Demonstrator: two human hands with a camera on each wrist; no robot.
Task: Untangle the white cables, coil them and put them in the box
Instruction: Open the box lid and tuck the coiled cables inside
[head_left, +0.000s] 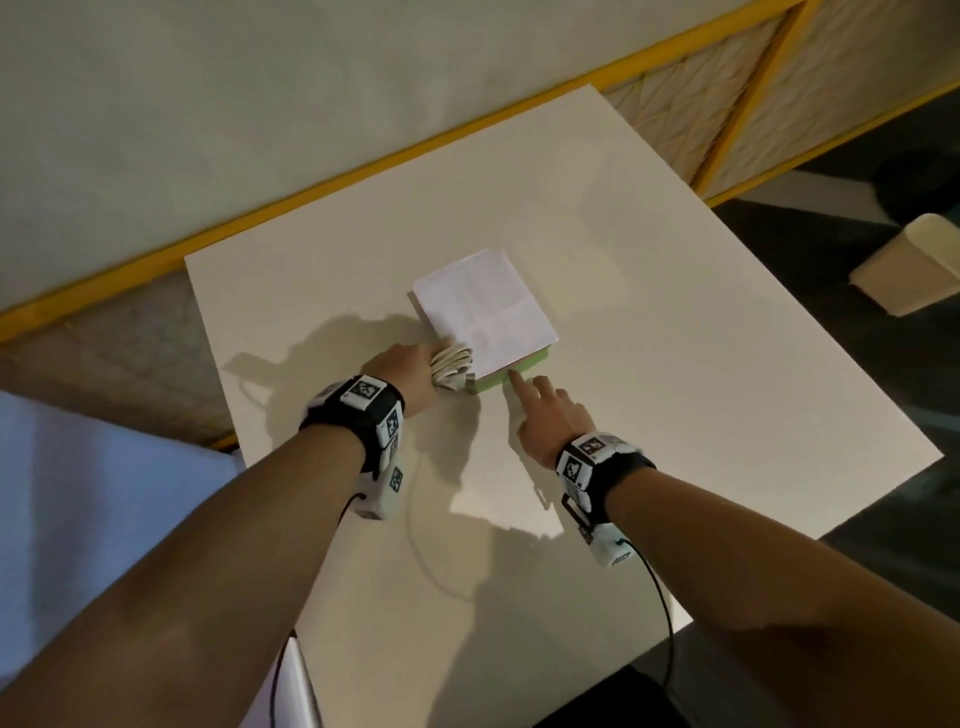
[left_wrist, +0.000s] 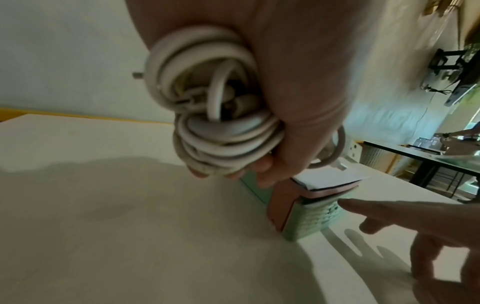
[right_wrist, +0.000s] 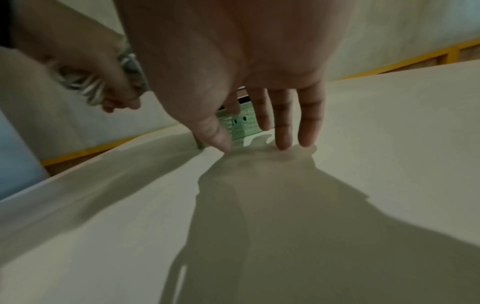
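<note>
A bundle of coiled white cables (head_left: 453, 366) (left_wrist: 215, 115) is gripped in my left hand (head_left: 410, 369) (left_wrist: 285, 82), held just above the table at the near left corner of the box. The green woven box (head_left: 498, 383) (left_wrist: 311, 218) (right_wrist: 237, 125) stands mid-table with a white sheet (head_left: 483, 312) lying over its top. A pinkish flap shows at its corner in the left wrist view. My right hand (head_left: 545, 415) (right_wrist: 233, 51) reaches to the box's near side with straight fingers, the index fingertip (head_left: 511, 375) at the box's top edge.
A faint loose white cable (head_left: 422, 545) curves across the white table (head_left: 675, 364) between my forearms. A yellow-framed wall runs behind the table. A cream bin (head_left: 914, 270) stands on the dark floor to the right. A pale surface (head_left: 78, 519) adjoins the table's left.
</note>
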